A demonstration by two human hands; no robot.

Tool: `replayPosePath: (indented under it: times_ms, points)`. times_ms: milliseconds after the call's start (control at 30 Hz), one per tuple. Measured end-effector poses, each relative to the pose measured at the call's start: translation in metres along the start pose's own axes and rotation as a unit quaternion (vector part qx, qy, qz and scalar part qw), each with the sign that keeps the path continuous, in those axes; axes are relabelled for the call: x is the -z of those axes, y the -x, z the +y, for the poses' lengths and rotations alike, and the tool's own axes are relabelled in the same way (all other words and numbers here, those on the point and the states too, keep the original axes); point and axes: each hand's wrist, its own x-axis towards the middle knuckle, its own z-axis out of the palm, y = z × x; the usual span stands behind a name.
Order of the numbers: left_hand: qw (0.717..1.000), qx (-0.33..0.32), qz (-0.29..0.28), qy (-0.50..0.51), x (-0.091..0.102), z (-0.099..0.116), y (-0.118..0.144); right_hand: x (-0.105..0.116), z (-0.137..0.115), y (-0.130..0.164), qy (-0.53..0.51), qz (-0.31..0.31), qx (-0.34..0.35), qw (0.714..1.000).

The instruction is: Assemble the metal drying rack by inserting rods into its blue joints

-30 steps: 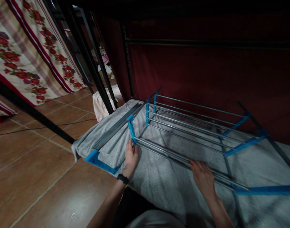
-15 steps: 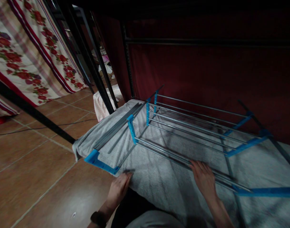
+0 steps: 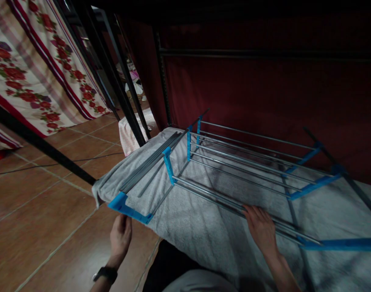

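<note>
a rack of grey metal rods (image 3: 234, 162) with blue plastic brackets was laid on a grey towel (image 3: 197, 227) on the tiled floor (image 3: 36, 227). the right hand (image 3: 261, 229) was pressed flat on the nearest rods, fingers spread. the left hand (image 3: 121, 237), fingers loosely curled and holding nothing, was placed at the blue corner bracket (image 3: 127, 207) on the towel's near left edge.

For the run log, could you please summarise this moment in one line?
left hand: at blue bracket | right hand: on rack rods | base: grey towel
</note>
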Motion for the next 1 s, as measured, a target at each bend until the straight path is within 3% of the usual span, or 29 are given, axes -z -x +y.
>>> replayPosePath:
  times_ms: [167,333,533,733,867,1000]
  points:
    - [1.000,-0.023,0.014,-0.007,-0.010,0.026,-0.065,-0.003,0.002,0.002,0.002,0.007,0.000,1.000]
    - [0.996,-0.048,-0.035,-0.069,-0.028,0.062,-0.104,-0.003,0.001,0.002,0.001,-0.001,-0.003,1.000]
    - [0.968,-0.107,-0.124,-0.189,-0.043,0.066,-0.115,-0.002,-0.001,0.001,0.007,-0.001,-0.009,1.000]
    - [0.935,-0.165,-0.159,-0.271,-0.049,0.070,-0.121,-0.002,-0.002,0.002,0.008,-0.012,-0.013,1.000]
    - [0.931,-0.137,-0.159,-0.299,-0.050,0.073,-0.125,-0.002,-0.003,0.002,0.003,-0.009,-0.014,1.000]
    - [0.944,-0.082,-0.176,-0.267,-0.051,0.074,-0.125,-0.002,-0.003,0.001,0.001,-0.008,-0.017,1.000]
